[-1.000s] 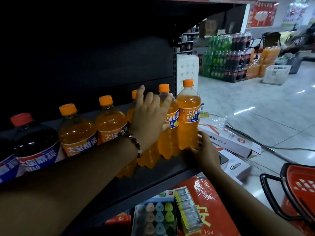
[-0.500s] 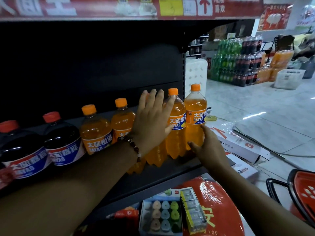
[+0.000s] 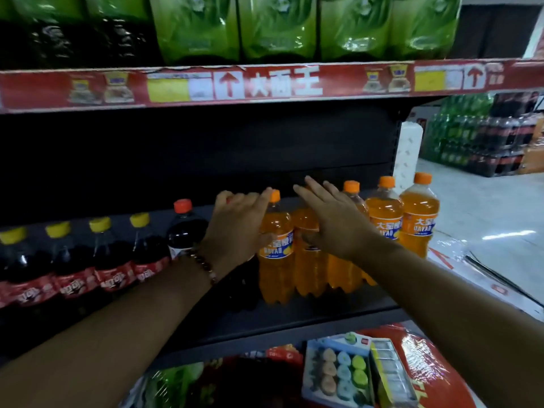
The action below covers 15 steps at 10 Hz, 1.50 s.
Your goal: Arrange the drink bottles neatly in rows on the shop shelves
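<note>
Reaching into the middle shelf at the centre of the frame, both hands are laid against the row of orange bottles. The left hand, with a bead bracelet at its wrist, is curled over the shoulder of the leftmost orange bottle, its fingers bent near the orange cap; whether the bottle is truly gripped cannot be told. The right hand is held flat and spread, fingers pointing toward the upper left, pressed against the next bottles in the row (their caps are partly hidden behind it). Two more orange bottles are seen upright at the right end of the shelf, close together. To the left, a dark bottle with a red cap is set just beside the left hand, and beyond it a row of cola bottles with yellow caps runs toward the left edge. Green packs are stacked on the shelf above, over a red price strip.
</note>
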Each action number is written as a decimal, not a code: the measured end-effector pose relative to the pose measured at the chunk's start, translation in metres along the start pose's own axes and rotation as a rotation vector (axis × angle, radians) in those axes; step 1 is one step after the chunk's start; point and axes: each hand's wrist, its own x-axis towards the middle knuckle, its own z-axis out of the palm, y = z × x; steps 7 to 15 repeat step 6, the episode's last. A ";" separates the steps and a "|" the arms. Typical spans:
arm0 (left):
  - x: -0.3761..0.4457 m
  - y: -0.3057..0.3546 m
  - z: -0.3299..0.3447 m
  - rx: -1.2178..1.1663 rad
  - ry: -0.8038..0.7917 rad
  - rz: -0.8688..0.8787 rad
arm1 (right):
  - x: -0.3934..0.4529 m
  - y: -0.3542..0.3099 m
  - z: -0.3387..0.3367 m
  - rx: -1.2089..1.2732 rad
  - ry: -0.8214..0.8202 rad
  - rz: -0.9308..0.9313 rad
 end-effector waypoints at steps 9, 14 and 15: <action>0.007 -0.033 -0.037 -0.259 -0.120 -0.003 | 0.017 -0.016 -0.030 0.339 -0.143 0.155; 0.007 -0.033 -0.037 -0.259 -0.120 -0.003 | 0.017 -0.016 -0.030 0.339 -0.143 0.155; 0.007 -0.033 -0.037 -0.259 -0.120 -0.003 | 0.017 -0.016 -0.030 0.339 -0.143 0.155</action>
